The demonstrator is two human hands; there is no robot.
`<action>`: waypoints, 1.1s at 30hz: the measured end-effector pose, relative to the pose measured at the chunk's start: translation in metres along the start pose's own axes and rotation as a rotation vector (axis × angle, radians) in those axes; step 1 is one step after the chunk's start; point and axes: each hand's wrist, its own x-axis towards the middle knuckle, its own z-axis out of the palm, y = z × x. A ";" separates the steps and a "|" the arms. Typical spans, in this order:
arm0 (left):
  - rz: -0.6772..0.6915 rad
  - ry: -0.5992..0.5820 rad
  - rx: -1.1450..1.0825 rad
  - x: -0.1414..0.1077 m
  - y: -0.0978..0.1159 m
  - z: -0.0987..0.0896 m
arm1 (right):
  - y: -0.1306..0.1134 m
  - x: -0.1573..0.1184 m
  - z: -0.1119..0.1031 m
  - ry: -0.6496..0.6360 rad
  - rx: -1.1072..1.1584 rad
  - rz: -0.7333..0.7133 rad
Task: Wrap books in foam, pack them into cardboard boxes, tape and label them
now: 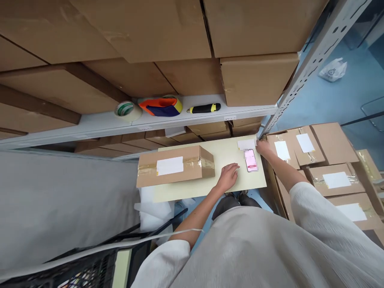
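Note:
My left hand (pixel 228 177) lies over the pale yellow tabletop (pixel 222 150), fingers stretched out and holding nothing. To its left on the same top sits a taped carton (pixel 195 174) with a white label (pixel 169 165). A phone (pixel 251 160) with a lit pink screen lies between my two hands. Just beyond the phone is a white paper slip (pixel 246 145). My right hand (pixel 263 147) is at the top's far right corner, beside the shelf post and the stacked cartons. Its fingers are curled in; whatever they grip is too small to make out.
The shelf edge (pixel 186 116) ahead carries a tape roll (pixel 129 111), an orange and blue tape dispenser (pixel 162 106) and a black-and-yellow utility knife (pixel 204 108). Labelled cartons (pixel 333 144) are stacked at right. A metal post (pixel 312 64) rises there. A black crate (pixel 90 262) stands lower left.

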 end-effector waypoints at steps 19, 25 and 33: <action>-0.126 0.049 -0.188 0.024 -0.020 0.021 | -0.002 0.009 0.009 0.075 0.145 0.099; -0.282 0.116 -0.470 0.098 -0.011 0.019 | -0.003 0.008 -0.016 0.036 0.354 0.186; -0.416 0.182 -0.657 0.182 -0.002 0.030 | -0.015 0.011 -0.029 0.044 0.664 0.119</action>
